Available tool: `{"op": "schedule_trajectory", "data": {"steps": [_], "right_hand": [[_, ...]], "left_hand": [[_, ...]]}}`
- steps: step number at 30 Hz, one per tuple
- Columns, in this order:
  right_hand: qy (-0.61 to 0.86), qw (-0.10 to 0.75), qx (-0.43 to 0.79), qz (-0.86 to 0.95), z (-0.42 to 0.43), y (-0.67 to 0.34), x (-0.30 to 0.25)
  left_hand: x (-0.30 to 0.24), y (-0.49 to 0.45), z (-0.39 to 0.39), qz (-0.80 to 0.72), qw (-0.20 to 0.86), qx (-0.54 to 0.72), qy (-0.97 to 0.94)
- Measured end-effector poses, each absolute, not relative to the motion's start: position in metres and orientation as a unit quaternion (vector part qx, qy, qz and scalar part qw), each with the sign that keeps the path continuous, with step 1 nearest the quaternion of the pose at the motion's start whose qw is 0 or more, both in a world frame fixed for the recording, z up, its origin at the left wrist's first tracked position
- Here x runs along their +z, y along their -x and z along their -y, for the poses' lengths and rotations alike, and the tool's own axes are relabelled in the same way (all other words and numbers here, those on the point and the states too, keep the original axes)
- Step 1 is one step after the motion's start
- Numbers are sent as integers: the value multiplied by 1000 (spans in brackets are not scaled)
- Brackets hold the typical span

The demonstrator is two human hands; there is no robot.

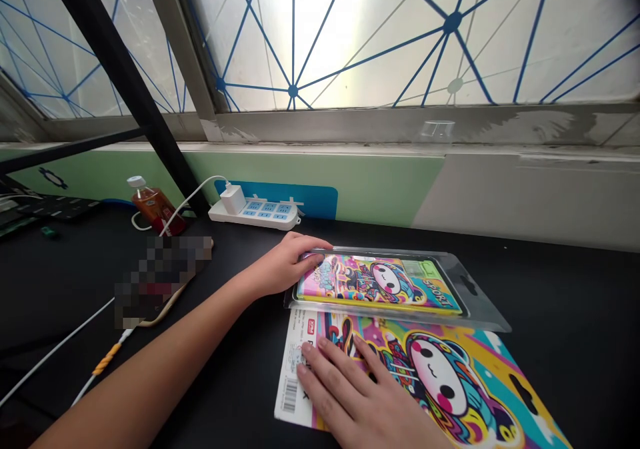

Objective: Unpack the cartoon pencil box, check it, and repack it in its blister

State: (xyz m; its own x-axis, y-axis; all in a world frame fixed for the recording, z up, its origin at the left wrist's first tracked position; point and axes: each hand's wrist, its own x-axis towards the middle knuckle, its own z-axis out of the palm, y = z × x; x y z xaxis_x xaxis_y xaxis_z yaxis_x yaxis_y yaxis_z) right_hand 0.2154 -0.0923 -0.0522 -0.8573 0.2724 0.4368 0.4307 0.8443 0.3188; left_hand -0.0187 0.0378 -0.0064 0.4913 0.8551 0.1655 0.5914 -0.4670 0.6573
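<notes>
R hand [353, 392] spread on printed card [450, 386]; L hand [285, 266] curled on clear blister [480, 296], printed case [380, 286] inside.

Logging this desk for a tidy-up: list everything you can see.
desk: one, black, under everything
blister pack: one, clear, multicoloured insert, desk centre
printed card: one, multicoloured, in front of pack
power strip: one, white, by the wall
charger: one, white, plugged into strip
bottle: one, amber, white cap, left of strip
cable: one, white, desk left
pixelated object: one, colour unclear, left of left hand
window: one, blue-lined, behind desk
left hand: one, on pack's edge
right hand: one, on card
</notes>
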Motion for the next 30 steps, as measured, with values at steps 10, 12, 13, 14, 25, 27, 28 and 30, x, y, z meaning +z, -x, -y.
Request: {"op": "schedule_trajectory", "data": {"steps": [10,12,13,14,25,27,28,30], "right_hand": [[159,126,-26,979,81,-222,-28],[178,140,4,974,85,-222,-17],[193,163,11,968,87,-223,-11],[206,194,14,959,87,-224,-6],[468,91,79,876,-28,-308,31],[470,80,87,875,-33,-310,32],[473,79,88,873,-34,-309,31],[483,85,80,868,-36,-307,28]], "left_hand": [[-1,24,-40,-400,230,215,-861],[-3,24,-40,-400,214,213,-865],[-3,24,-40,-399,204,214,-868],[-3,23,-40,-399,192,215,-871],[5,14,-27,-381,22,214,-899],[4,12,-25,-388,4,210,-898],[4,11,-25,-392,-5,207,-896],[5,10,-23,-398,-19,204,-894]]}}
